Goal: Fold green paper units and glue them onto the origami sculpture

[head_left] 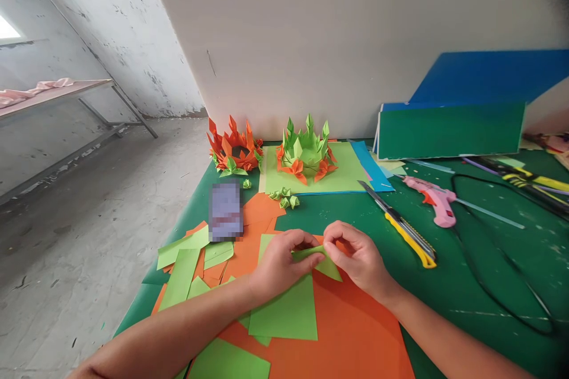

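Left forearm [191,331] and right forearm [440,328] come closest to the camera, with orange paper [355,337] spread beneath them and a loose green sheet [284,317] lying just under the fingers. Both hands meet over these papers: the left hand [288,260] and the right hand [353,254] each have thumb and fingers closed on a small folded green paper [307,252], which sits between the two sets of fingertips. It should handle as something almost weightless, thin and fairly crisp, taking a crease readily but apt to crumple or tear under a hard squeeze; its edges and folded ridge look the best places for a light pinch, and it seems unlikely to slip. Past the fingers stretches the dark green tabletop [342,208], flat and flecked with specks, bearing a green paper crown [309,154] straight ahead and an orange paper crown [227,149] ahead to their left. Right of the fingers rest a yellow cutter [397,223] and a pink glue gun [439,201]. Farthest beyond them stands a broad pale board [311,41]; away to their left are grey concrete floor [169,172] and a worn, flaking wall [115,23].
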Action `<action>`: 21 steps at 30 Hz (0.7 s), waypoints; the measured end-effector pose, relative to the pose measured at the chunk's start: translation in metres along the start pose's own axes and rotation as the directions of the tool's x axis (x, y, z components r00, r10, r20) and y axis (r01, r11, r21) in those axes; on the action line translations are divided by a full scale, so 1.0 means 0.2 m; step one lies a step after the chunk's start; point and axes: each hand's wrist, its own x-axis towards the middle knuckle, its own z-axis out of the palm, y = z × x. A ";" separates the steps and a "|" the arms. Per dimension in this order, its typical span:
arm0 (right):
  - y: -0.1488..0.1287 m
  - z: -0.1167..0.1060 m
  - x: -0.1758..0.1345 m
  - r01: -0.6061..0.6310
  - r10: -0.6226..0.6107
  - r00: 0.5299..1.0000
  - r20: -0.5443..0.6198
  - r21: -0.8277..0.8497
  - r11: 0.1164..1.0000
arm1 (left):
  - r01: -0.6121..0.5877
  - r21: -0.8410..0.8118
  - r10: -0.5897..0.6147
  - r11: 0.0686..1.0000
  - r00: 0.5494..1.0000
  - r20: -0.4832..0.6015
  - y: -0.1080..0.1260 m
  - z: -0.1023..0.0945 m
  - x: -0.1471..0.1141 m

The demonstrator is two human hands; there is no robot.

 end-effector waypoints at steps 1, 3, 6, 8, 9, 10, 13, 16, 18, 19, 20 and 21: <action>0.00 0.00 0.00 0.006 -0.006 1.000 0.000 -0.014 1.000 | 0.021 -0.027 -0.021 0.999 1.000 0.005 0.00 0.00 0.00; 0.00 0.00 0.00 -0.008 0.008 1.000 0.004 -0.025 1.000 | 0.066 -0.091 -0.066 0.994 0.998 0.004 0.01 0.01 0.00; 0.00 0.01 0.00 -0.059 0.059 0.998 0.023 -0.001 0.998 | 0.128 -0.178 -0.137 0.976 0.990 -0.039 0.03 0.01 0.00; 0.00 0.01 -0.01 -0.077 0.077 0.997 0.020 0.000 0.997 | 0.156 -0.225 -0.177 0.962 0.981 -0.075 0.04 0.00 0.01; 0.00 0.01 -0.01 -0.080 0.080 0.997 0.011 -0.010 0.997 | 0.162 -0.251 -0.191 0.954 0.977 -0.094 0.04 0.00 0.01; 0.00 0.01 0.00 -0.083 0.083 0.997 0.001 -0.023 0.996 | 0.163 -0.278 -0.200 0.947 0.974 -0.108 0.04 -0.01 0.01; 0.00 0.01 0.00 -0.093 0.092 0.996 -0.018 -0.038 0.995 | 0.153 -0.357 -0.211 0.921 0.969 -0.128 0.01 -0.01 0.02; 0.01 0.01 0.00 -0.103 0.102 0.994 -0.036 -0.031 0.994 | 0.148 -0.441 -0.222 0.885 0.968 -0.121 -0.01 0.00 0.02; 0.02 0.00 0.00 -0.111 0.109 0.992 -0.061 -0.031 0.993 | 0.132 -0.500 -0.223 0.856 0.967 -0.127 -0.01 0.00 0.02; 0.02 0.00 0.00 -0.116 0.113 0.991 -0.075 -0.029 0.993 | 0.120 -0.525 -0.219 0.842 0.967 -0.130 -0.01 0.00 0.02; 0.02 0.00 0.00 -0.120 0.118 0.989 -0.085 -0.026 0.992 | 0.109 -0.546 -0.214 0.831 0.968 -0.131 -0.01 0.00 0.02; 0.02 0.00 0.00 -0.124 0.122 0.988 -0.093 -0.021 0.992 | 0.101 -0.562 -0.208 0.821 0.969 -0.130 -0.01 0.00 0.02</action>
